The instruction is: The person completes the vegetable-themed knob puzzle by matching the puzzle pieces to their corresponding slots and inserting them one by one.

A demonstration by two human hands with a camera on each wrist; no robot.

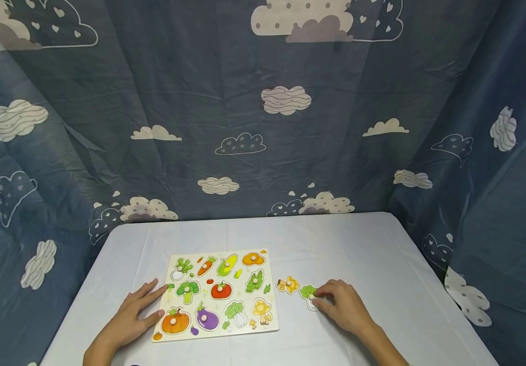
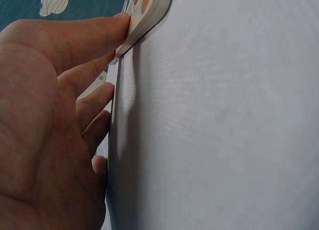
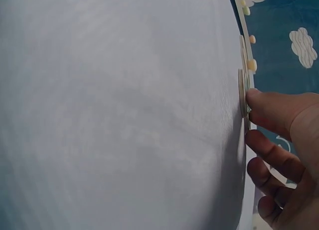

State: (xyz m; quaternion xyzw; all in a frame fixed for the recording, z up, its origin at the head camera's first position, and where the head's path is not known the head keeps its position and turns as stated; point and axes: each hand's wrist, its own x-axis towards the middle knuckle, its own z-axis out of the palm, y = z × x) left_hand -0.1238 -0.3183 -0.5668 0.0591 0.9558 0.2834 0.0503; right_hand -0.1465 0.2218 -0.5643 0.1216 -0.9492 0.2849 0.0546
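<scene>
A wooden vegetable puzzle board (image 1: pixel 201 291) lies on the table, with knobbed pieces such as the pumpkin (image 1: pixel 175 322), eggplant (image 1: pixel 207 319) and tomato (image 1: pixel 221 291) in it. My left hand (image 1: pixel 131 316) rests at its left edge, fingers extended, the thumb and a fingertip touching the board. In the left wrist view the thumb meets the board's corner (image 2: pixel 149 15). To the right of the board, my right hand (image 1: pixel 343 306) pinches a leafy green cabbage piece (image 1: pixel 308 292) between thumb and index finger, low at the tabletop. Beside it lies a mushroom piece (image 1: pixel 289 284) with a knob.
A white cloth covers the table (image 1: pixel 336 244). Behind and at the sides hangs a dark blue curtain (image 1: pixel 190 101) with printed clouds. On the board, the printed cabbage (image 1: pixel 236 312) and mushroom (image 1: pixel 261 309) pictures show no knobs.
</scene>
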